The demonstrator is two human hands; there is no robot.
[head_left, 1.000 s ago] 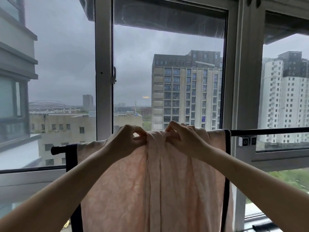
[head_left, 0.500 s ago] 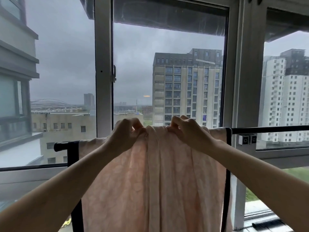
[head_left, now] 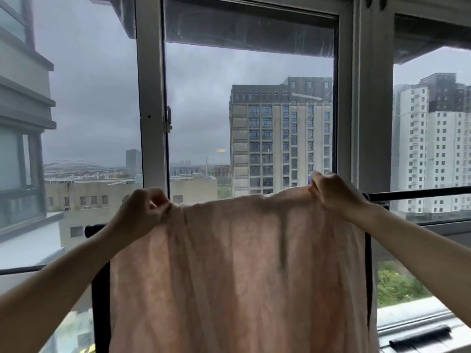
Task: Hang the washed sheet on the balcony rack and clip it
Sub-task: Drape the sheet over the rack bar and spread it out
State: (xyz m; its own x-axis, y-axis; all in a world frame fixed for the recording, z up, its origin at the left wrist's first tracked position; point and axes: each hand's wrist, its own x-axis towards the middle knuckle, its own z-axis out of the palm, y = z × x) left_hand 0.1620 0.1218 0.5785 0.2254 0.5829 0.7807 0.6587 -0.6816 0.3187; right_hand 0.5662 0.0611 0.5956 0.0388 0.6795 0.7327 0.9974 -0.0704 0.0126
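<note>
Both hands pinch the pink sheet (head_left: pixel 237 263) top edge, left hand (head_left: pixel 142 212) lower, right hand (head_left: pixel 334 194) higher by the black rack bar (head_left: pixel 418 193), edge running left-right, cloth hanging straight down between them.

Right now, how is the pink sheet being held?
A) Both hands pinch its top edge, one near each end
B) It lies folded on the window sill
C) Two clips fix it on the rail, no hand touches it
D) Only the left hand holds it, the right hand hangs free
A: the left hand and the right hand each pinch the top edge of the sheet, spread wide between them; no clips are visible.
</note>
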